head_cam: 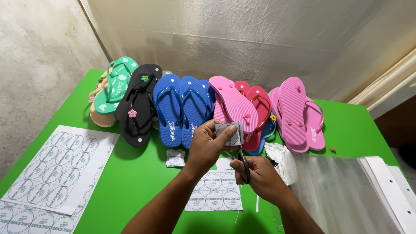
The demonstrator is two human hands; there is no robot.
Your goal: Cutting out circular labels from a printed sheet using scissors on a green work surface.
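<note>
Bright green table (130, 182) against grey walls, colourful rubber flip-flops (190, 108) along its back. Left hand (208, 145) pinches a small paper label (232, 132); right hand (255, 173) grips black-handled scissors (245, 167).

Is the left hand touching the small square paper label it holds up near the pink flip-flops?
Touching. The head view shows the left hand pinching the small square paper label between thumb and fingers.
</note>
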